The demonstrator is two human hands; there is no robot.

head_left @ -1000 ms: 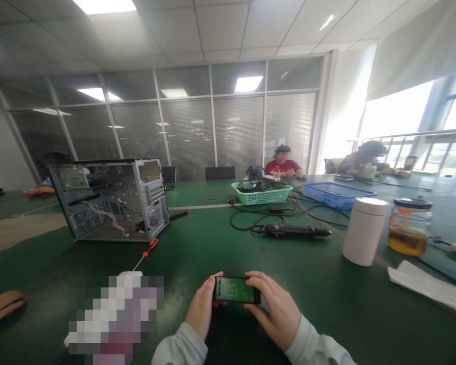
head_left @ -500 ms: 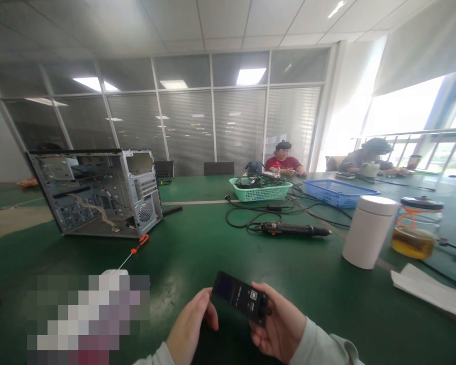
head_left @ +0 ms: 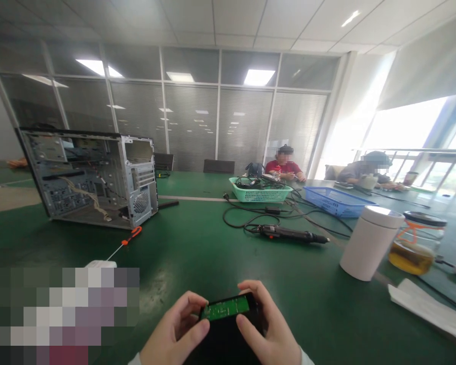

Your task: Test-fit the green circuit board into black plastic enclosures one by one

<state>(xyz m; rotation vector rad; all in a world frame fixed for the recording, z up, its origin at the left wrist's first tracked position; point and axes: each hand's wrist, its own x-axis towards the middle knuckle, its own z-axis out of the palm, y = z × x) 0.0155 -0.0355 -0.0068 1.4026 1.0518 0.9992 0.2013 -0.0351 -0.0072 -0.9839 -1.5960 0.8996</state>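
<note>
A small black rectangular device (head_left: 228,307) is held level between both my hands, low in the middle of the view. Its upward side shows a green area with small pale marks; whether that is a circuit board or a lit screen I cannot tell. My left hand (head_left: 177,327) pinches the left end between thumb and fingers. At the other end, the thumb and fingers of my right hand (head_left: 264,322) close round it, hiding part of that edge. The green table (head_left: 197,248) spreads out beyond my hands.
An opened computer case (head_left: 91,177) stands at left, near an orange tag (head_left: 132,236) on a white cord. A corded electric screwdriver (head_left: 291,234), green basket (head_left: 260,194), blue basket (head_left: 336,202), white canister (head_left: 371,243) and jar (head_left: 418,243) stand ahead and right. Two people sit at the back.
The device has turned over and levelled, so a green area now faces up instead of the dark labelled face. My left hand, apart before, now grips its left end.
</note>
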